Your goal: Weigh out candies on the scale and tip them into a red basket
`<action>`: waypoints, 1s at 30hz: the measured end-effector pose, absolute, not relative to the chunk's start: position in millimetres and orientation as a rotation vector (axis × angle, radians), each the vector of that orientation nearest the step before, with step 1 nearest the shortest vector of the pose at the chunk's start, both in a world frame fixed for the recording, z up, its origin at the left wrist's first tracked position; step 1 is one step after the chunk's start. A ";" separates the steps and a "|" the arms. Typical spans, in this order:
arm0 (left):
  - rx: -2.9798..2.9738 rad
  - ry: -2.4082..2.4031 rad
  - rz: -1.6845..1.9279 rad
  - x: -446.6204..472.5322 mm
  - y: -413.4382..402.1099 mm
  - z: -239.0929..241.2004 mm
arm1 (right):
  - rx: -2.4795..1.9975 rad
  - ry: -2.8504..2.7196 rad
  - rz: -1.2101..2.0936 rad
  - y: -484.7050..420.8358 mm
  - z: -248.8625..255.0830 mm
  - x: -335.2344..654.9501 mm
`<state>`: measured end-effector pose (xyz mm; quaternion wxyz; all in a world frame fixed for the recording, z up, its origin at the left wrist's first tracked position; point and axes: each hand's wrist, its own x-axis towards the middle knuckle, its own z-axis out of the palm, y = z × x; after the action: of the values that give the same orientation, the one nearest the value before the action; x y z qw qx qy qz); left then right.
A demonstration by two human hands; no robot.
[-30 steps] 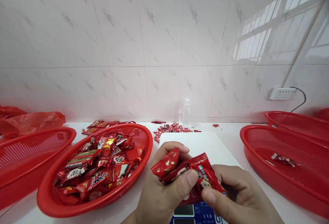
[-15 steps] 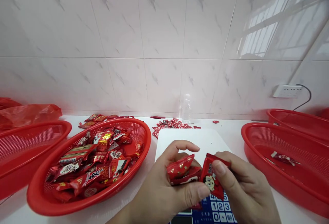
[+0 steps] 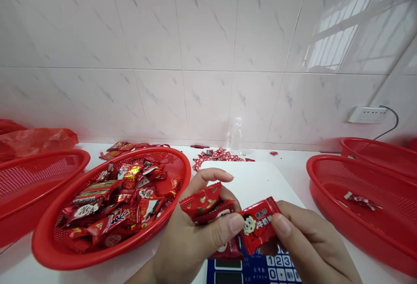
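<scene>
Several red-wrapped candies (image 3: pixel 205 201) are gathered in my left hand (image 3: pixel 192 236), the thumb pressing over them and the index finger curved above. My right hand (image 3: pixel 309 240) pinches the right end of one red candy packet (image 3: pixel 259 225) with a cartoon face and white lettering. That packet's left edge meets my left thumb tip. Both hands are over a scale with a white top plate (image 3: pixel 257 182) and a blue keypad (image 3: pixel 254 271), which they partly cover. To the left, a red oval basket (image 3: pixel 185 179) holds many mixed wrapped candies (image 3: pixel 127 206).
Another red basket (image 3: pixel 76 158) and red plastic bags (image 3: pixel 42 138) are at far left. On the right stands a red basket (image 3: pixel 325 162) with one wrapped piece (image 3: pixel 361 200). Small red packets (image 3: pixel 220 154) and a clear bottle (image 3: pixel 237 134) lie behind the scale, near the tiled wall.
Both hands have shifted slightly left. The packet in my right hand has turned from upright to more sideways, with its printed face now showing.
</scene>
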<state>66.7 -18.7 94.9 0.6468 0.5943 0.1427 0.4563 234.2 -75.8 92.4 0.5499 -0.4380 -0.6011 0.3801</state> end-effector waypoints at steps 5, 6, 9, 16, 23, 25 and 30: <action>1.354 0.333 1.001 65.4 -17.3 96.3 | -1.000 -1.420 0.876 -74.8 91.6 234.4; 1.357 0.338 0.982 65.1 -17.0 97.0 | -0.985 -1.395 0.929 -73.9 92.1 234.5; 1.366 0.348 0.947 64.4 -17.0 99.0 | -0.994 -1.332 1.058 -70.3 93.0 233.8; 1.393 0.355 0.943 65.5 -15.9 97.0 | -1.131 -1.448 0.675 -67.9 85.6 233.0; 1.487 0.382 0.911 64.7 -18.4 98.6 | -1.100 -1.394 0.688 -67.6 87.1 233.2; 1.544 0.402 0.950 64.1 -20.8 99.9 | -1.063 -1.343 0.748 -67.6 88.3 233.0; 1.716 0.396 1.101 66.1 -26.6 97.0 | -1.079 -1.308 0.707 -67.9 85.3 235.2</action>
<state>66.1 -26.6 97.0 0.5076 0.7119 0.1642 0.4567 235.2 -67.9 85.3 0.6069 -0.4668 -0.5659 0.3057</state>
